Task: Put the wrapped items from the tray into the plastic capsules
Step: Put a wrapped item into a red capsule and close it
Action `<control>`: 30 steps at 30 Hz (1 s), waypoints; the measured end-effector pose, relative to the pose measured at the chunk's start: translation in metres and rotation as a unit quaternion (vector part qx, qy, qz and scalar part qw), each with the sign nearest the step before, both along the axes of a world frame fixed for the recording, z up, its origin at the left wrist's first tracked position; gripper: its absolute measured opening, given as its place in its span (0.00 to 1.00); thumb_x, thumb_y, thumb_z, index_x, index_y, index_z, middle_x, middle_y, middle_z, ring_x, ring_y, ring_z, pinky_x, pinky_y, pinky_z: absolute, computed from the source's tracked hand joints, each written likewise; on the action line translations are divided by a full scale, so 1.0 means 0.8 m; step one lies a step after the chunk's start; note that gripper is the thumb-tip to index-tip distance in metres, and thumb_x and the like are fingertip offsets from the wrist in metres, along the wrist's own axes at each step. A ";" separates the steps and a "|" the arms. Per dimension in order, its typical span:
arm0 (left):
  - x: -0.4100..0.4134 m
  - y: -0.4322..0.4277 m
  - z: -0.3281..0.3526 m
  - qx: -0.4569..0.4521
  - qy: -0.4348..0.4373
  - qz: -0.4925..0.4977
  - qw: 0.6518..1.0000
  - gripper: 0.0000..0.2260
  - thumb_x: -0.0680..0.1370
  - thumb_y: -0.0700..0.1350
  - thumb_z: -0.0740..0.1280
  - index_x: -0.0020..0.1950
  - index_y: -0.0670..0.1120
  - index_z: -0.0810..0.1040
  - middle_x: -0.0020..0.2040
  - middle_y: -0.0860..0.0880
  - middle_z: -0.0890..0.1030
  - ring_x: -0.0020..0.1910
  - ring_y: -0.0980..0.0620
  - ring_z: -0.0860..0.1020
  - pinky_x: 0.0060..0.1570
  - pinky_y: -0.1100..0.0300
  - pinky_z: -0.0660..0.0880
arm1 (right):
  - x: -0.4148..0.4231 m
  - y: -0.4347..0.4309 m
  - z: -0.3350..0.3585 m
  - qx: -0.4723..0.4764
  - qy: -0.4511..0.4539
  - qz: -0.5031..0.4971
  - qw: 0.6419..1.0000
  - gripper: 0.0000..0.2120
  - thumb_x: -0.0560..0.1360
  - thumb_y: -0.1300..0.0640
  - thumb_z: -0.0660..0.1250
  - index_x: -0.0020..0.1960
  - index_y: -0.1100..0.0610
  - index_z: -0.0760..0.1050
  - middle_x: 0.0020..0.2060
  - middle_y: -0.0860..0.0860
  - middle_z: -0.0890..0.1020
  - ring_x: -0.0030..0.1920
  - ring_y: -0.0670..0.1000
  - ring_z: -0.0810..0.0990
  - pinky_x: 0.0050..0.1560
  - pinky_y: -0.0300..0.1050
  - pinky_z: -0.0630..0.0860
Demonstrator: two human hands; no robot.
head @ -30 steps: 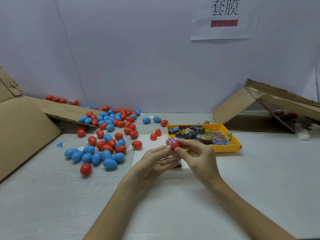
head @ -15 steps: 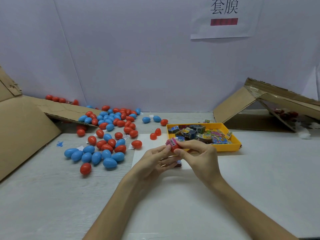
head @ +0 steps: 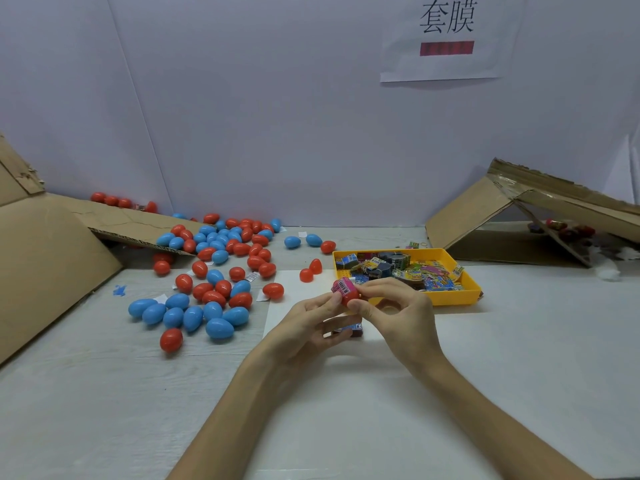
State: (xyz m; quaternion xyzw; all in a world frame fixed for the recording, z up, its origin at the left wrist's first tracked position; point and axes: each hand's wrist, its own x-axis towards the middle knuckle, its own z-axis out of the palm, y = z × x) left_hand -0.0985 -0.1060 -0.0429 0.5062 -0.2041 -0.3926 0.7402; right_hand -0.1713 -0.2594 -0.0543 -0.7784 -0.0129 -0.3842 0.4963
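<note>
Step in hand: stuffing. Left hand (head: 304,323) and right hand (head: 398,315) both pinch a red capsule half (head: 348,299), just in front of the yellow tray (head: 450,299). Pink wrapped item (head: 342,285) sticks out the top. Next, probably: press it fully in, then cap it.

Capsules (head: 219,328) scattered left of tray (head: 450,300), wrapped items (head: 381,268) in it — cardboard (head: 467,216) behind it
</note>
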 end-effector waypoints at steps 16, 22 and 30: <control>0.003 -0.001 -0.003 0.021 -0.015 -0.004 1.000 0.17 0.75 0.53 0.69 0.61 0.46 0.82 0.59 0.46 0.84 0.57 0.51 0.82 0.52 0.60 0.77 | 0.000 -0.003 -0.002 0.009 -0.020 -0.006 1.000 0.14 0.63 0.52 0.76 0.49 0.52 0.84 0.42 0.42 0.84 0.47 0.40 0.82 0.46 0.35 0.80; 0.004 -0.002 -0.003 0.016 -0.019 -0.001 1.000 0.20 0.76 0.52 0.69 0.65 0.46 0.78 0.61 0.46 0.83 0.58 0.51 0.82 0.53 0.60 0.77 | 0.001 -0.003 0.000 0.043 0.016 0.028 0.999 0.16 0.66 0.51 0.75 0.53 0.52 0.84 0.48 0.45 0.84 0.50 0.44 0.82 0.45 0.37 0.80; 0.004 -0.001 -0.003 0.014 -0.018 -0.019 1.000 0.19 0.77 0.50 0.69 0.66 0.46 0.78 0.59 0.45 0.83 0.56 0.50 0.82 0.52 0.59 0.78 | 0.002 -0.002 -0.004 0.038 0.000 0.014 0.999 0.16 0.66 0.53 0.75 0.53 0.54 0.84 0.48 0.44 0.85 0.53 0.42 0.82 0.47 0.36 0.80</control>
